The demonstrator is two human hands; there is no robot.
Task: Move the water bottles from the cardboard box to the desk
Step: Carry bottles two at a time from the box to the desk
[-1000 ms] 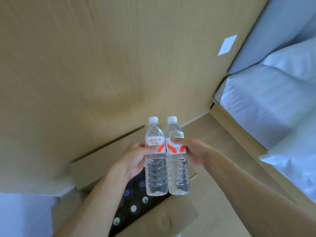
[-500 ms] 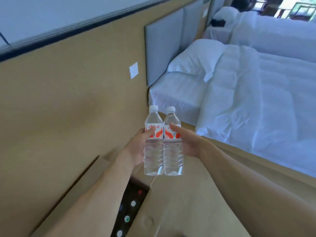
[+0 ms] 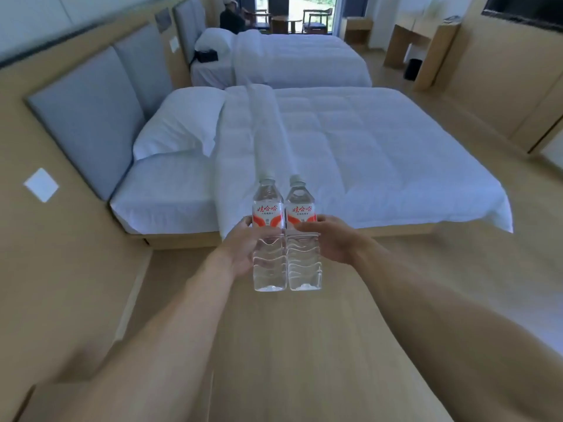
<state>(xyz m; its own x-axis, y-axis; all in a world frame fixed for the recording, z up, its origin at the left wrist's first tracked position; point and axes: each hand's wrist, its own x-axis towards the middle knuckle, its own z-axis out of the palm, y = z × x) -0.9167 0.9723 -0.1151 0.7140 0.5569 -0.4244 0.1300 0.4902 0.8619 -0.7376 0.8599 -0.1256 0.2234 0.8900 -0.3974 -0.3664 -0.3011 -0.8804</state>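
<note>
Two clear water bottles with white caps and red-and-white labels stand upright side by side in the air in front of me. My left hand (image 3: 243, 249) grips the left bottle (image 3: 268, 214) around its middle. My right hand (image 3: 330, 239) grips the right bottle (image 3: 301, 213) the same way. The two bottles touch each other. A wooden desk (image 3: 426, 36) stands far off at the back right of the room. Of the cardboard box only a flap corner (image 3: 58, 400) shows at the bottom left; its inside is out of view.
A white bed (image 3: 350, 153) with a grey headboard (image 3: 88, 123) lies straight ahead, a second bed (image 3: 298, 59) behind it. Wooden floor (image 3: 289, 345) stretches below my arms and along the right of the beds. A dark bin (image 3: 412, 69) stands under the desk. Chairs are by the far window.
My view has swung up and to the right, from the wall and box to the whole room. Both hands still hold the bottles together, now in front of the bed.
</note>
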